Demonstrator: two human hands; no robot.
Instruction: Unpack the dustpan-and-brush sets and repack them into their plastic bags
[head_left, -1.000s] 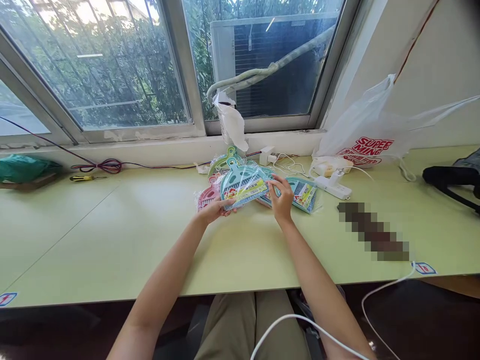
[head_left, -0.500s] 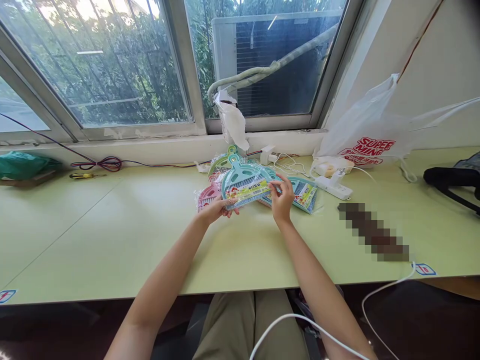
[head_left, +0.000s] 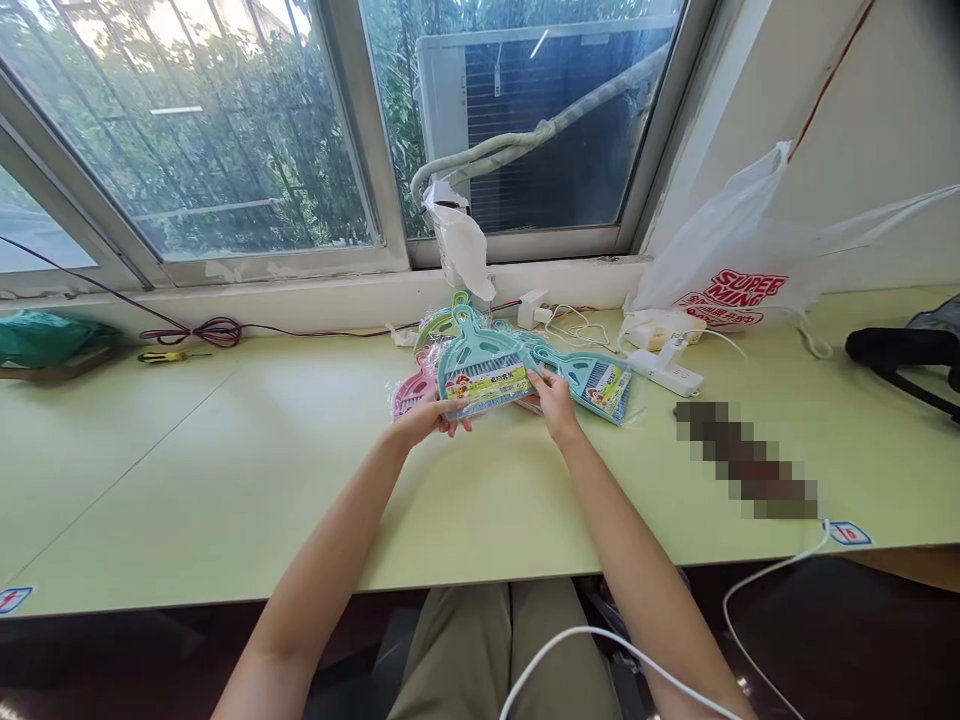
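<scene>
Green plastic is covering a bundle at the far left, at nine o'clock from the held teal dustpan set. Along that same line, a yellow-handled screwdriver is lying on the pale green table, and a coiled dark cable is resting just beside it, a touch higher. Pink dustpan set, wrapped in clear film, is showing at eight o'clock, close by. The left hand is gripping the lower left corner, its thumb lying over the front and its other fingers curling underneath. Between both hands, the teal dustpan set is tilting, its handle pointing towards eleven o'clock and its yellow label facing up. The right hand is pinching its right end at four o'clock, thumb in front, the other fingers bunching close together. Another teal set is lying at three o'clock, beyond the right fingertips. Further that way, a white power strip is resting near a white plastic bag, which is standing towards two o'clock.
</scene>
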